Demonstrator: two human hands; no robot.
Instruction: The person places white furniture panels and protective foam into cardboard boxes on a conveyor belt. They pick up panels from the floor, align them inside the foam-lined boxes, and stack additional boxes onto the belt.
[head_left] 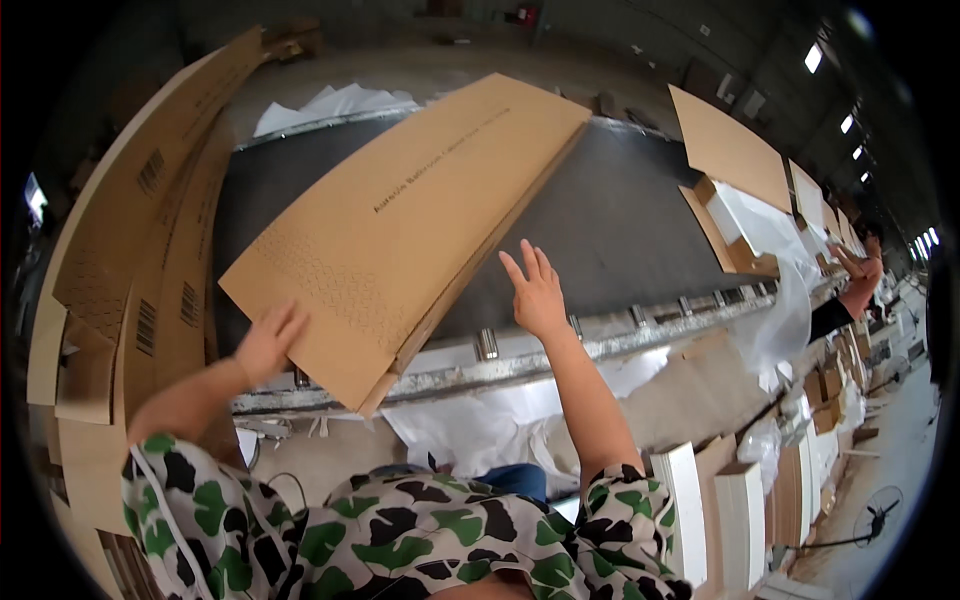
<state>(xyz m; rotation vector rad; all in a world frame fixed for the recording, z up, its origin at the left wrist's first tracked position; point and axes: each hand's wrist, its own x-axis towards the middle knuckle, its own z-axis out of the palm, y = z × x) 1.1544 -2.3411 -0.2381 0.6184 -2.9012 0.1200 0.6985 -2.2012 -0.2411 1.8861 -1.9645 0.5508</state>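
Note:
A long flat brown cardboard box [400, 200] lies slantwise on a dark conveyor belt [630, 220], its near end jutting past the belt's front edge. My left hand [268, 345], slightly blurred, is at the near left end of the box with its fingers stretched over the cardboard; whether it presses on it I cannot tell. To the right of the box, my right hand [538, 295] is over the belt, fingers spread and holding nothing. A gap separates it from the side of the box.
Tall flat cartons [150, 210] stand stacked at the left. On the belt's right end sits an opened carton [740, 220] with white wrapping, near another person [860, 280]. Metal rollers [487, 344] line the belt's front edge. White panels [740, 520] stand at lower right, near a fan [877, 522].

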